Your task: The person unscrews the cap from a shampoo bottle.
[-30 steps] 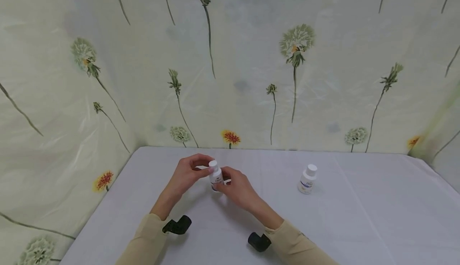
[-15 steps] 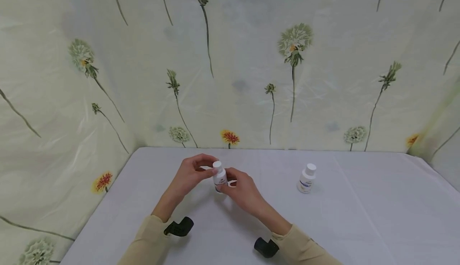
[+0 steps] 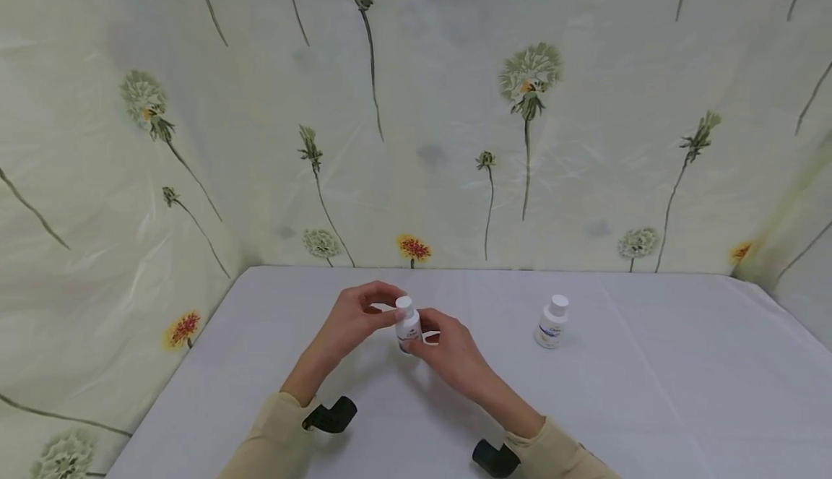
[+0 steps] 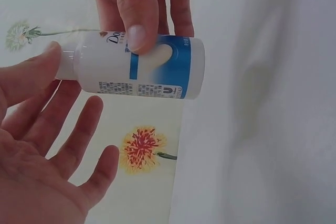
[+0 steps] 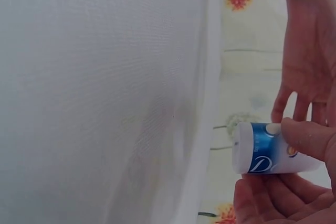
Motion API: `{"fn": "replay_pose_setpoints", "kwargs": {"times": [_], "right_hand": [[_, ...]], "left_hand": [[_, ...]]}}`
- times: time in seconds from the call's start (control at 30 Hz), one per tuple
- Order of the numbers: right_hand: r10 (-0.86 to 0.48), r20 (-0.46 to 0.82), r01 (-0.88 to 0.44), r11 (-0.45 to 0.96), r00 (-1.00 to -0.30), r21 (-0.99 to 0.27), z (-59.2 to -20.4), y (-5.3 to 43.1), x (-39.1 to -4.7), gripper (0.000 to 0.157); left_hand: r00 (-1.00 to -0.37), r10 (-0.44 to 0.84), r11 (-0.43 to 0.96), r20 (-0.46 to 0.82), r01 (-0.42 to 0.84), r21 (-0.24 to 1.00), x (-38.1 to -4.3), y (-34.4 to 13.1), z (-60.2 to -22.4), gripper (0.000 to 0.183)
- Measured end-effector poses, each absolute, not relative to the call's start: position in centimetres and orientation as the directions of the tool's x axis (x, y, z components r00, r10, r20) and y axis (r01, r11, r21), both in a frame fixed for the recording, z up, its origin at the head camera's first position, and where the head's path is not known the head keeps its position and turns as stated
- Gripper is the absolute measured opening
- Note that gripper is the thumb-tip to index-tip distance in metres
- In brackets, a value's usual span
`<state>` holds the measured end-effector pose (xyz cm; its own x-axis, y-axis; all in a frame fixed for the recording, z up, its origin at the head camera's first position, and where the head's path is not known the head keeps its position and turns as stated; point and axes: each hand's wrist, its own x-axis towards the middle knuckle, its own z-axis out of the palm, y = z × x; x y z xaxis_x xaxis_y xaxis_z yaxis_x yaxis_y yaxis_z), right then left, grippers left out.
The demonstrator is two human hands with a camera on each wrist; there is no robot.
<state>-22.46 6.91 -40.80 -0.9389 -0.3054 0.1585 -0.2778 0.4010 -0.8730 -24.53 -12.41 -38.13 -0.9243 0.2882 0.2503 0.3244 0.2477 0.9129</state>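
My left hand [image 3: 364,314] pinches the round white cap [image 3: 404,303], right hand [image 3: 455,352] the blue-and-white plastic bottle [image 3: 408,329] below; weak grip, could slip.

A hand could pass over the worktop [image 3: 650,385] between the right hand [image 3: 451,347] and the standing bottle [image 3: 551,327], which are well apart; to that bottle's right the way is open too. At the held bottle [image 3: 409,327], the left hand [image 3: 360,318] blocks the cap and the right hand the lower body. Between the forearms is a gap, narrowed by black wrist mounts [image 3: 333,415]. A floral sheet [image 3: 429,103] bars the far edge.
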Motion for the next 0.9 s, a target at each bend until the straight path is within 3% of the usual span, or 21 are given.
{"fn": "replay_pose_setpoints", "kwargs": {"times": [0.67, 0.9], "right_hand": [[-0.226, 0.154, -0.237, 0.411, -0.962, -0.880, -40.6, 9.2, -20.6, 0.037], [-0.206, 0.135, -0.211, 0.409, -0.969, -0.888, -40.5, 10.1, -19.6, 0.038]], "left_hand": [[-0.917, 0.312, 0.250, 0.250, 0.333, 0.909, -23.2, -9.9, -38.2, 0.022], [-0.905, 0.339, 0.261, 0.258, 0.354, 0.898, -21.7, -9.1, -36.7, 0.021]]}}
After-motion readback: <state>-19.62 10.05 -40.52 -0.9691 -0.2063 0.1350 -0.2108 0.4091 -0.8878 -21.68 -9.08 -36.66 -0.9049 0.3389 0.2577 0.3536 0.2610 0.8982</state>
